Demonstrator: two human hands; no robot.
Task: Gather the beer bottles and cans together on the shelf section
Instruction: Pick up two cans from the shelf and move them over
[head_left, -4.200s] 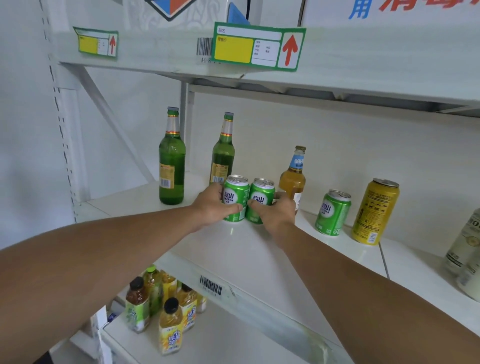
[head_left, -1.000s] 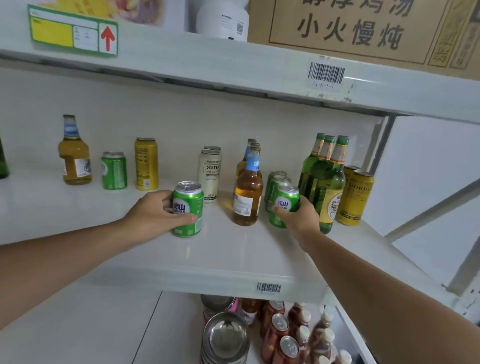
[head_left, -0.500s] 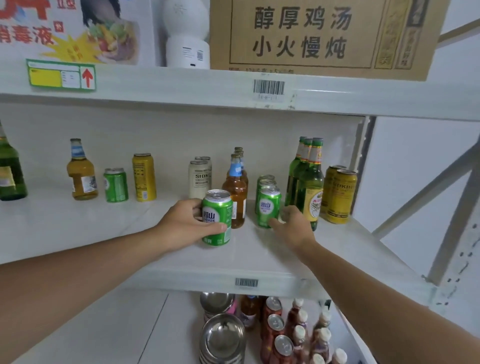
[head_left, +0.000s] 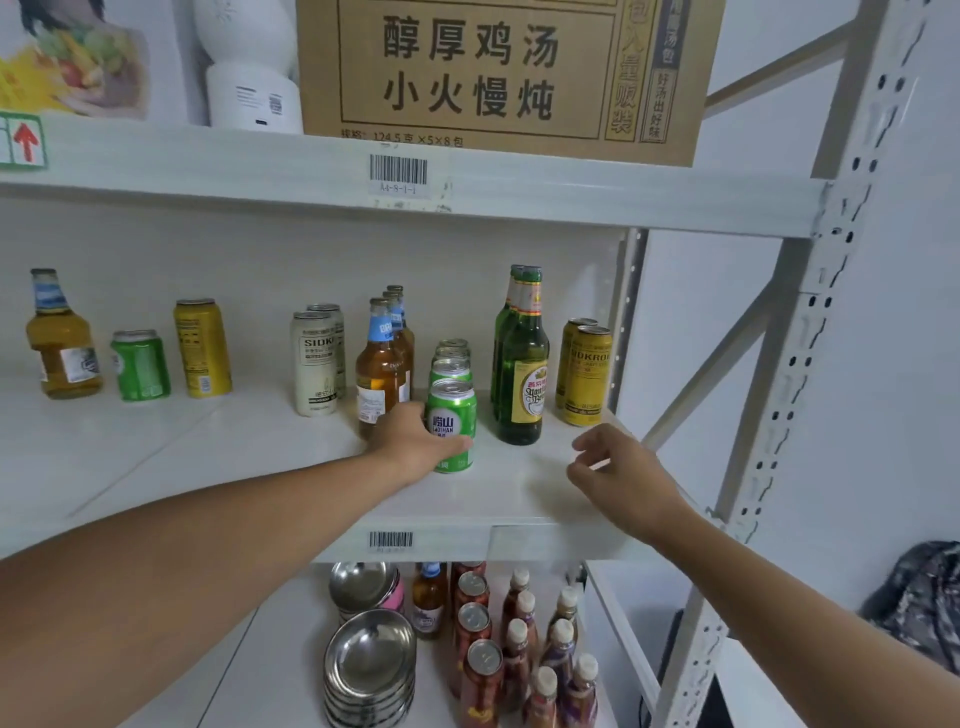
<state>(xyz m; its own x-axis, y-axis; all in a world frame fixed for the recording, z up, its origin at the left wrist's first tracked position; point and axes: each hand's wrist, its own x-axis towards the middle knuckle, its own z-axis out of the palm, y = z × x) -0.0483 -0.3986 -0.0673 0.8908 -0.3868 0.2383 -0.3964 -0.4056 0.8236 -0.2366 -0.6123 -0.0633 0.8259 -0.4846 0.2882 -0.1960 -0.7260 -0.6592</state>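
My left hand (head_left: 415, 441) grips a green can (head_left: 451, 421) standing on the white shelf (head_left: 260, 457), at the front of a row of green cans (head_left: 451, 358). My right hand (head_left: 615, 473) hovers empty near the shelf's front edge, fingers apart, right of the can. Beside the row stand amber bottles (head_left: 382, 364) with blue neck labels, white cans (head_left: 314, 358), green bottles (head_left: 522, 358) and yellow cans (head_left: 589, 374). Farther left stand apart an amber bottle (head_left: 60, 338), a green can (head_left: 140, 364) and a yellow can (head_left: 202, 348).
An upper shelf (head_left: 519, 192) holds a brown carton (head_left: 498, 73) close overhead. Below, a lower shelf carries stacked steel bowls (head_left: 369, 665) and several bottled drinks (head_left: 519, 639). Grey upright posts (head_left: 769, 405) bound the shelf on the right.
My left hand has slid its green can right, to the front of the green can row. My right hand has let go of its can in that row and drawn back to the right.
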